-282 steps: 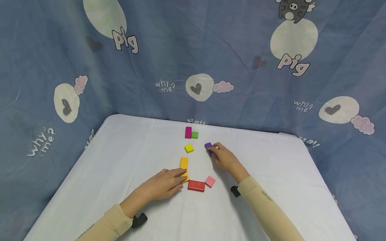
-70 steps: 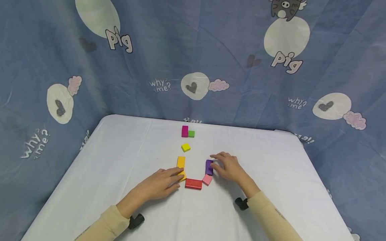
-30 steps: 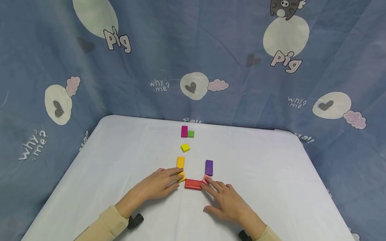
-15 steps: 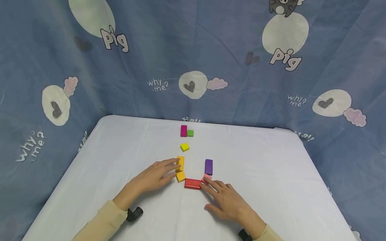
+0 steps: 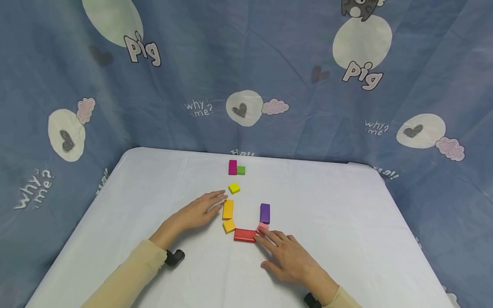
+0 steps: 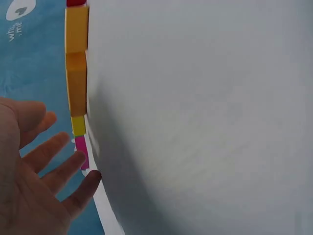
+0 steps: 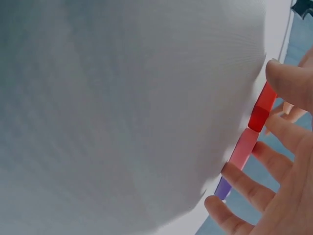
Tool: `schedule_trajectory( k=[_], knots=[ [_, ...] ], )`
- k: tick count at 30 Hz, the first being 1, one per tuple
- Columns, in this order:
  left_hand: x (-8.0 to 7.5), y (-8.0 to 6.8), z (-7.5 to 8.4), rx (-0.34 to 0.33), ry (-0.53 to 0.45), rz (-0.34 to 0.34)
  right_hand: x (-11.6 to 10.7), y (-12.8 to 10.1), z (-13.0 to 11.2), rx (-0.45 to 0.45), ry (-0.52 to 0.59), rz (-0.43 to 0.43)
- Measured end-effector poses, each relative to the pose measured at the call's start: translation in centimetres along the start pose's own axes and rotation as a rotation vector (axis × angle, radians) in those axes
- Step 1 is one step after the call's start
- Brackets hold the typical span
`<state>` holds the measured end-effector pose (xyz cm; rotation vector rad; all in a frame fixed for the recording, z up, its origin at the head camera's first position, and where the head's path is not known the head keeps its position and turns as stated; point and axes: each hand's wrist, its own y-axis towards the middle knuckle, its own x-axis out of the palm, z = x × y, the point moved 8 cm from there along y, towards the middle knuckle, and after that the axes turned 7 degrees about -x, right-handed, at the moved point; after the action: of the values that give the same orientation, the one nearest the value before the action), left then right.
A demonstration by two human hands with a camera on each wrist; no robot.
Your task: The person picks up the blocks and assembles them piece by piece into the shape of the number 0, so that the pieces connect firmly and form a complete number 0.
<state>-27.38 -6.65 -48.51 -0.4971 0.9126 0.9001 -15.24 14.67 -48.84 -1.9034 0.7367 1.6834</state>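
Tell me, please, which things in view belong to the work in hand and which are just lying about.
Likely in use: red block, pink block, purple block, long orange block, short orange block, yellow block near the left hand.
Seemingly lying about, perhaps spare: magenta block, green block.

Red block (image 5: 244, 235) lying flat, pink block (image 7: 243, 149) at its right end

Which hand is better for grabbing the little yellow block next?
Probably the left hand: it holds nothing and is close to the yellow block. The right hand is farther off, by the pink block and red block.
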Motion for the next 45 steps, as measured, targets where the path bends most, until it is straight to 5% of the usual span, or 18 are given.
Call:
schedule_trajectory(
  k=[10, 23, 45],
  knots=[
    [-0.1, 2.2, -0.3, 0.044, 0.104, 0.025, 0.0, -0.1, -0.1, -0.003, 0.004, -0.002],
    [0.5, 4.0, -0.1, 0.034, 0.204, -0.024, 0.1, 0.1, 0.0, -0.009, -0.005, -0.008],
    [0.3, 4.2, -0.5, -0.042, 0.243, -0.050, 0.0, 0.0, -0.1, 0.010, 0.004, -0.009]
  ],
)
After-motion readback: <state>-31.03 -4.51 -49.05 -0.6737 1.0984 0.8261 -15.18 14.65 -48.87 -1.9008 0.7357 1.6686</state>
